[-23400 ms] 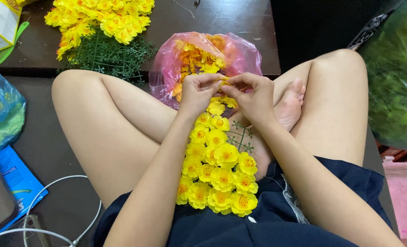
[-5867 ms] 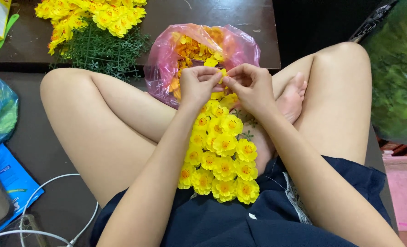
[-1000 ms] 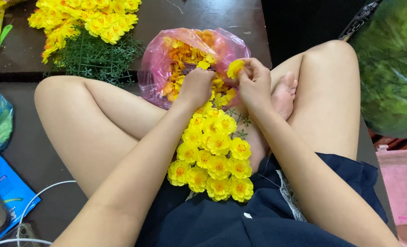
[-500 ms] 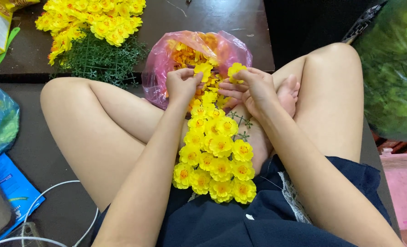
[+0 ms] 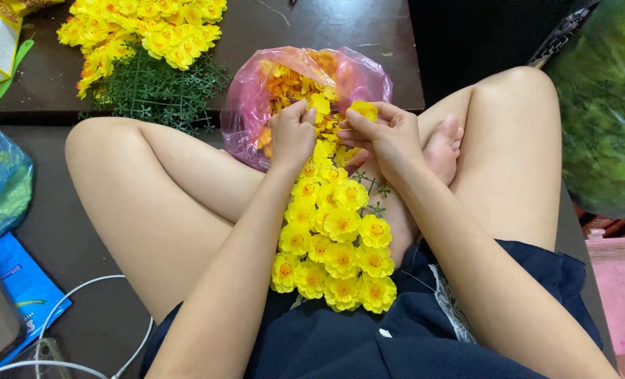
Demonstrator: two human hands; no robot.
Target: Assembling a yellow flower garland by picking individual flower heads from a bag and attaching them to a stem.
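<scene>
A pink bag (image 5: pixel 256 112) of thin, crinkled, translucent plastic is lying open against the person's crossed legs, at the edge of the dark counter (image 5: pixel 340 35). It is holding loose flower heads (image 5: pixel 288 84) — yellow and orange, small and round-petalled.

The left hand (image 5: pixel 291 133) is resting at the bag's mouth, its fingers curled together on a yellow bloom (image 5: pixel 319 105). The right hand (image 5: pixel 389 137) is sitting just beside it, thumb and forefinger pinching a single yellow flower (image 5: pixel 363 109) above the top of the garland (image 5: pixel 333 238).

The garland is lying down the middle of the lap, from the hands to the dark shorts (image 5: pixel 340 344) — a dense, tapering cluster of flat yellow blossoms with orange centres, fabric-like in look. Thin green sprigs (image 5: pixel 372 189) are showing at its right edge.

On the counter, a second mass of yellow flowers (image 5: pixel 144 31) is lying over fine, needle-like green foliage (image 5: pixel 158 91). A blue bag (image 5: pixel 0 182) is sitting on the floor at the left, its contents unclear. A large green bag (image 5: pixel 607 112) of hazy plastic is standing at the right, holding green matter.
</scene>
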